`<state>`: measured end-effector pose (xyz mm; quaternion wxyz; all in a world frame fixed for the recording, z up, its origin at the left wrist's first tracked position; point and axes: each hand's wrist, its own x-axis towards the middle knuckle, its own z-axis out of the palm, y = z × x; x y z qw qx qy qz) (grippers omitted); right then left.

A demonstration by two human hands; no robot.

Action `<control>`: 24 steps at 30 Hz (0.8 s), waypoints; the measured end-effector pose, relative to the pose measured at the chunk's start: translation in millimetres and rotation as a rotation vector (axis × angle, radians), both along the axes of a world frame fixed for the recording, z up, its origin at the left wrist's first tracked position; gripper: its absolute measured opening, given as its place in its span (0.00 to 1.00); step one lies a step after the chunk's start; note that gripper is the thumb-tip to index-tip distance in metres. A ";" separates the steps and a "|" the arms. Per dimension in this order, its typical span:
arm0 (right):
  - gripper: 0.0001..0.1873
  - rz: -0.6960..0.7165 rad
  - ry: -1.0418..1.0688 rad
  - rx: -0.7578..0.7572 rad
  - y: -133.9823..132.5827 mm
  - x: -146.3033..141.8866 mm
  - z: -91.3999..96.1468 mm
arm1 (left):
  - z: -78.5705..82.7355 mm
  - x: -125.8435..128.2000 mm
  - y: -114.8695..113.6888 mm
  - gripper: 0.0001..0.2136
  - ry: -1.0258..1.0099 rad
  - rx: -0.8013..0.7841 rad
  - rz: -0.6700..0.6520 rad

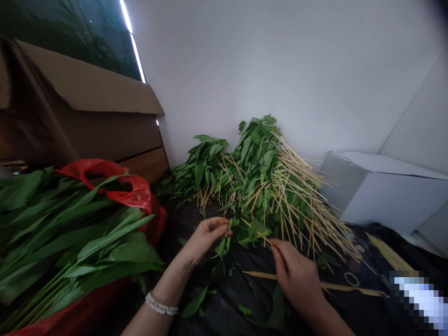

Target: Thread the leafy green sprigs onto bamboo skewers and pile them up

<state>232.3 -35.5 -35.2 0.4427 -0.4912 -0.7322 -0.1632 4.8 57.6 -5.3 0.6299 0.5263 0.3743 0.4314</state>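
My left hand [207,239], with a beaded bracelet at the wrist, pinches a short green stem [229,228] between thumb and fingertips. My right hand [297,271] is closed on the lower end of a thin wooden skewer [263,235]. Green leaves [248,232] sit on the skewer's upper part, close to the left fingertips. Whether the stem joins these leaves I cannot tell. Beneath the right hand, a bunch of bare skewers [345,287] lies on black plastic sheeting [224,317]. Loose leaf pieces [195,304] are scattered below both hands.
Leafy skewers [259,154] are heaped against the white wall. At left, a red plastic bag [140,193] holds long leafy greens [87,238]. Behind it stands an open cardboard box [87,88]. A white box [395,196], more skewers [388,249] and a tape roll [351,279] are at right.
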 end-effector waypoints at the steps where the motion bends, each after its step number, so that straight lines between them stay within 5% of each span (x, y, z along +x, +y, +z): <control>1: 0.10 0.021 -0.016 -0.007 -0.3 -1.5 -0.2 | -2.5 -0.6 1.0 0.18 -0.049 -0.043 0.026; 11: 0.14 0.050 -0.116 -0.016 -1.1 -9.1 -5.7 | -7.0 1.0 -1.0 0.16 -0.252 -0.147 0.080; 24: 0.14 0.044 -0.110 -0.033 -1.3 -9.7 -7.1 | -6.0 0.6 -4.4 0.15 -0.241 -0.130 0.054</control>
